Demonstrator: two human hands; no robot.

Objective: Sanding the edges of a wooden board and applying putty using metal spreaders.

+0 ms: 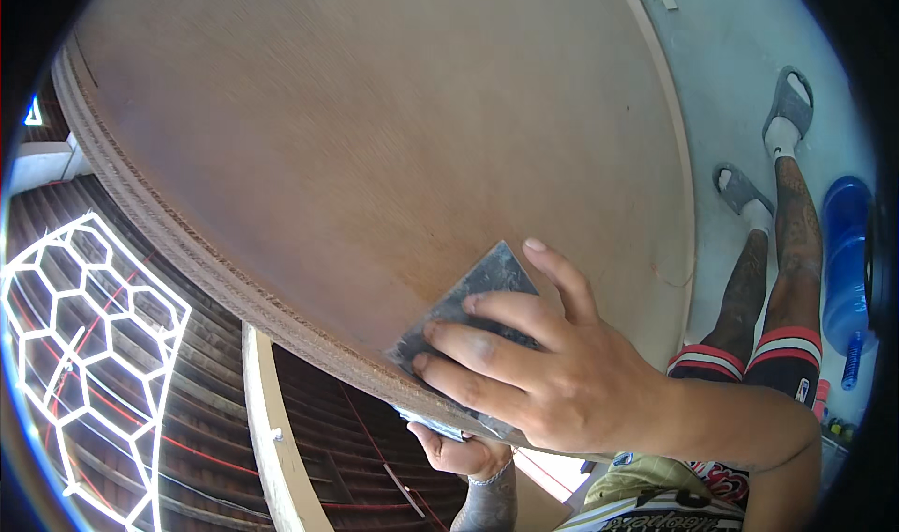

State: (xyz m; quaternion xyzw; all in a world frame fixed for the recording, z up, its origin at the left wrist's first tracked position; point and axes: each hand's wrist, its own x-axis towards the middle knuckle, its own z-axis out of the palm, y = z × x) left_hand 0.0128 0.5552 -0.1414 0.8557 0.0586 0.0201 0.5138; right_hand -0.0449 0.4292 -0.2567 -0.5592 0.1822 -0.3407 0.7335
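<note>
A large round wooden panel (393, 110) with a thick, layered edge fills the middle of the view. Near its lower rim, my right hand (552, 363) lies over a dark grey, dusty sheet (473, 288) that looks like sandpaper. The fingers press it flat against the wood; my thumb is hidden. Below, at the panel's edge, my left hand (464, 452) is closed around a flat, shiny bluish thing (431, 422), mostly hidden by the panel. Its kind is unclear.
Legs in grey slides (791, 106) stand on the pale floor at the right. Beside them lies a large blue water bottle (847, 251). Hexagonal ceiling lights (94, 317) and a corrugated roof (206, 420) show at the left, with a pale beam (276, 438).
</note>
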